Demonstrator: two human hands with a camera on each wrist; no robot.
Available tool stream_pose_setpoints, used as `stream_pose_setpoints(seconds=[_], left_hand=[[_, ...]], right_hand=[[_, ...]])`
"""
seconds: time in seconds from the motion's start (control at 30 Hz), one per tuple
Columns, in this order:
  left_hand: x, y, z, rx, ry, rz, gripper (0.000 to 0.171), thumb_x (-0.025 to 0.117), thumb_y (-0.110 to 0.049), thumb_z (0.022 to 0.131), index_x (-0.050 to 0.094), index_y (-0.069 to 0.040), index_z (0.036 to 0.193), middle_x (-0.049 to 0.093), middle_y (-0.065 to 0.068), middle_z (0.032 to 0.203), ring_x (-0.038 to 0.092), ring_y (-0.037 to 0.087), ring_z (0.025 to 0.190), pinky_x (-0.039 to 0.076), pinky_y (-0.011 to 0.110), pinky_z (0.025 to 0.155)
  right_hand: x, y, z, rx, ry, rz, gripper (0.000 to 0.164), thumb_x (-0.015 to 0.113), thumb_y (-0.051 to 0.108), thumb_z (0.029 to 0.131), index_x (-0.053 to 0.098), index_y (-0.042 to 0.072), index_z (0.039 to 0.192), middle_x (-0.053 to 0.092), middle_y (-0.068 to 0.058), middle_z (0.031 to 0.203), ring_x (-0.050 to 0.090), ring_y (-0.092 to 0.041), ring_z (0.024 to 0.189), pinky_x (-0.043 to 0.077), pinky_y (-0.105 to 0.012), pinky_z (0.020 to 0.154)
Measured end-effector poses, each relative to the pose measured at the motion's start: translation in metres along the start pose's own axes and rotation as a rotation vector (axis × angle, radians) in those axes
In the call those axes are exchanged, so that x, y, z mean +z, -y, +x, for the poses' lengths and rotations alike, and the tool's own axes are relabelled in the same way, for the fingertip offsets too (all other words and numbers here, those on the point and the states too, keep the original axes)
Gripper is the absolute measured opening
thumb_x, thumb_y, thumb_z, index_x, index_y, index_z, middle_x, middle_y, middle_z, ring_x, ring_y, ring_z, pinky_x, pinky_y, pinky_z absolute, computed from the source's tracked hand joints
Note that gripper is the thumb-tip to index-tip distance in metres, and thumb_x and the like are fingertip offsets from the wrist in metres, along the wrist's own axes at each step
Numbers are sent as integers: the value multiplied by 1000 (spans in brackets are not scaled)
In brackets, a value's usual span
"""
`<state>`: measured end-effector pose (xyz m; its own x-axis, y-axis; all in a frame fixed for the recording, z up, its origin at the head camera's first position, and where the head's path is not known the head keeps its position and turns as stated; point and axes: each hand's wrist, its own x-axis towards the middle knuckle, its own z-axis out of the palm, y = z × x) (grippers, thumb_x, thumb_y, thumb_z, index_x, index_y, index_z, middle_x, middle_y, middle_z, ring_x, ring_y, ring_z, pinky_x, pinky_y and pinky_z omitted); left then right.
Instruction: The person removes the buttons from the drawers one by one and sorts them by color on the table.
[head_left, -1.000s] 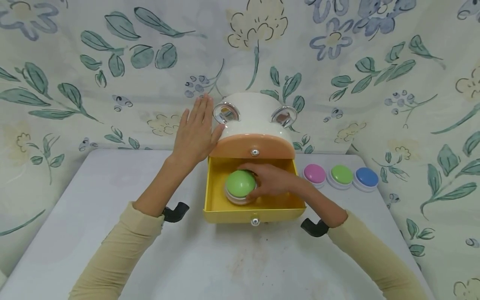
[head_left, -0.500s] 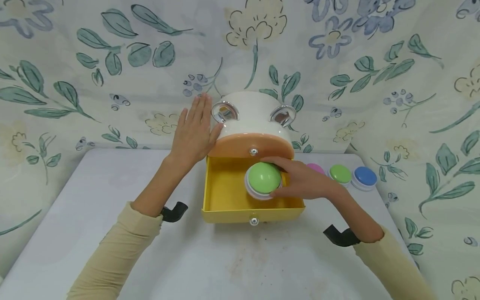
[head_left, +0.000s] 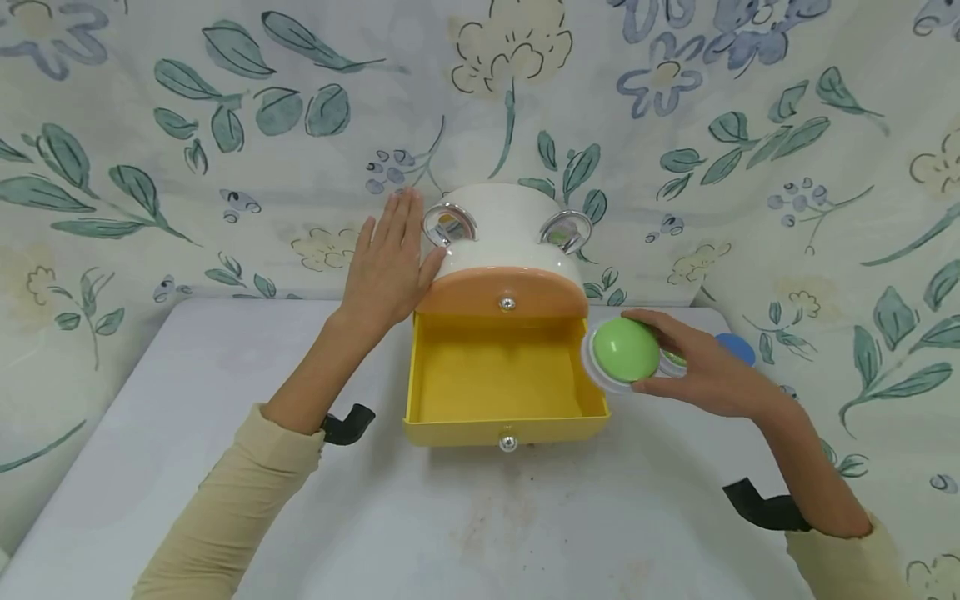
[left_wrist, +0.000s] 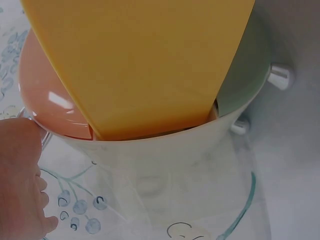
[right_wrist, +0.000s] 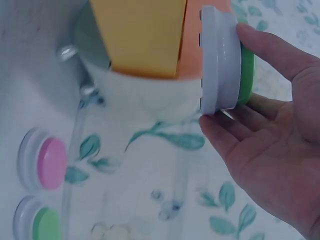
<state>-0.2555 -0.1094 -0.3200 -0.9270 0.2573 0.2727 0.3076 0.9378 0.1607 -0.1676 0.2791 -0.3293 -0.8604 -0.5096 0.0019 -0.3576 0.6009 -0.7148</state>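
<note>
My right hand (head_left: 701, 371) grips a round push button (head_left: 626, 350) with a green dome and white base, just right of the drawer. In the right wrist view, thumb and fingers hold the green button (right_wrist: 227, 62) by its rim, edge-on and off the table. The pulled-out yellow drawer (head_left: 506, 429) has nothing inside. It belongs to a white cabinet (head_left: 510, 221) with an orange upper front (head_left: 472, 293) and two chrome rings. Against the cabinet's left side, my left hand (head_left: 390, 267) lies with straight fingers; its edge shows in the left wrist view beside the orange front (left_wrist: 50, 90).
Behind my right hand, a blue button (head_left: 737, 348) shows at the table's right. The right wrist view also shows a pink button (right_wrist: 51, 162) and another green button (right_wrist: 46, 225). A floral cloth (head_left: 300, 167) hangs behind the white table (head_left: 465, 525).
My right hand has lifted the green button from the drawer's left part and carried it rightward past the drawer's side. The left hand has stayed in place.
</note>
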Motion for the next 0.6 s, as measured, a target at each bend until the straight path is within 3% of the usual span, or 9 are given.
stream_pose_setpoints(seconds=[0.23, 0.37, 0.47, 0.6], left_hand=[[-1, 0, -1, -7, 2, 4, 74, 35, -41, 107, 0, 0, 159, 0, 14, 166, -1, 28, 152, 2, 48, 120], [0, 0, -1, -8, -4, 2, 75, 36, -41, 107, 0, -1, 159, 1, 14, 166, -1, 28, 152, 3, 49, 120], [0, 0, -1, -3, -6, 2, 75, 36, -41, 107, 0, -1, 159, 1, 14, 166, -1, 28, 152, 3, 49, 120], [-1, -1, -1, -3, -4, 3, 75, 37, -40, 107, 1, 0, 159, 1, 15, 166, 0, 29, 152, 4, 50, 120]], right_hand=[[-11, -39, -27, 78, -38, 9, 75, 78, 17, 88, 37, 5, 149, 42, -16, 147, 38, -43, 137, 34, -56, 106], [-14, -66, -40, 110, -57, 34, 76, 78, 14, 88, 35, -1, 149, 40, -21, 148, 36, -47, 137, 40, -26, 105], [-14, -84, -49, 151, -79, 40, 76, 77, 14, 89, 33, -6, 149, 37, -27, 148, 34, -52, 136, 33, -5, 94], [-11, -107, -60, 209, -100, 43, 78, 75, 14, 90, 30, -9, 149, 33, -33, 149, 33, -55, 135, 36, -9, 96]])
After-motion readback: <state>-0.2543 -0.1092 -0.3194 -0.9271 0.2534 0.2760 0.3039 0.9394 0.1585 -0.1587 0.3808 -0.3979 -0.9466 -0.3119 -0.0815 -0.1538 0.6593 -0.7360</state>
